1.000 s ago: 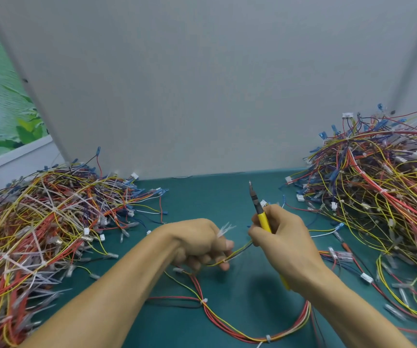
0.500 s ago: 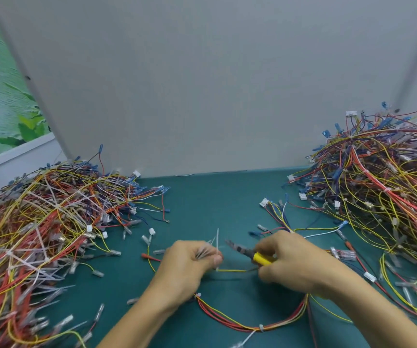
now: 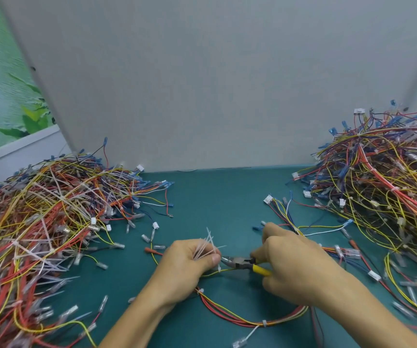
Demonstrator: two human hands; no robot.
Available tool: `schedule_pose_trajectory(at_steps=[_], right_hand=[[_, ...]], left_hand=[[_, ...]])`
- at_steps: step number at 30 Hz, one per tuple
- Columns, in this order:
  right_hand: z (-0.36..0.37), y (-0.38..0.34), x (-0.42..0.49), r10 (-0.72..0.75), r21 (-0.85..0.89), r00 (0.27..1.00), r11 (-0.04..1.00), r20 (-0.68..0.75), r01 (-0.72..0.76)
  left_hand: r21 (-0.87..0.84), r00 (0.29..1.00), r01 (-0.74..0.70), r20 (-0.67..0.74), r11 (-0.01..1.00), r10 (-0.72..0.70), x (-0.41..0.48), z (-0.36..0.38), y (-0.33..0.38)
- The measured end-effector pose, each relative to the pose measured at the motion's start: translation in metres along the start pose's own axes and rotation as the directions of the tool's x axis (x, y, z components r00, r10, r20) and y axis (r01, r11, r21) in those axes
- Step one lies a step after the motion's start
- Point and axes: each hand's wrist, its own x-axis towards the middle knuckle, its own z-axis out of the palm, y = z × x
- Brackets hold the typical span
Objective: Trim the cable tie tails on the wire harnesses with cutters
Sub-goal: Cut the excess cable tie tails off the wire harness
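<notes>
Bench: teal mat (image 3: 217,197) backed by a plain grey partition (image 3: 202,84), with a strip of open mat running from 12 o'clock down to your hands.
Left pile: big tangle of red, yellow and orange wire harnesses (image 3: 46,222) at 9 o'clock, white tie tails sticking out all over it.
Right pile: similar heap of red, yellow and blue harnesses (image 3: 383,197) at 2 o'clock.
Harness in hand: loop of red and yellow wires (image 3: 240,320) sagging toward 6 o'clock, with a white cable tie (image 3: 264,323) on the loop whose tail looks untrimmed.
Left hand (image 3: 190,267): closed around the harness plus a bunch of thin white cut tails (image 3: 206,247) fanning up from the fingers.
Right hand (image 3: 295,262): wrapped round the yellow-handled cutters (image 3: 242,262), nose pointing to 9 o'clock right at your left thumb; can't tell how far the jaws are parted.
Risk: that thumb sits just beside the tip, so a quick squeeze could nip skin, or a yellow wire if it slips in with the tail.
Room: both piles crowd in from 9 and 3, and loose terminals litter the mat near 8 o'clock, so swing toward 12.
</notes>
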Motion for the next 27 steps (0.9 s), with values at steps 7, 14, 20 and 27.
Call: schedule_pose_trajectory(at_steps=[7, 14, 20, 27], right_hand=[[0.0045, -0.0029, 0.0002, -0.046, -0.016, 0.999, 0.999, 0.02, 0.046], [0.0058, -0.0047, 0.0021, -0.062, -0.016, 0.998, 0.998, 0.019, 0.063], [0.0037, -0.0038, 0.0025, -0.068, -0.021, 0.996, 0.997, 0.05, 0.069], [0.0012, -0.0035, 0.0021, -0.101, -0.015, 0.991, 0.995, 0.085, 0.103]], left_hand=[[-0.01, 1.0, -0.005, -0.001, 1.0, 0.005, 0.0004, -0.0009, -0.0017], [-0.022, 1.0, -0.005, 0.015, 1.0, 0.005, 0.001, -0.002, -0.0031], [-0.015, 1.0, -0.003, 0.025, 1.0, 0.003, 0.002, -0.003, -0.0034], [-0.036, 0.999, -0.007, 0.046, 0.999, 0.009, 0.0018, -0.0025, -0.002]])
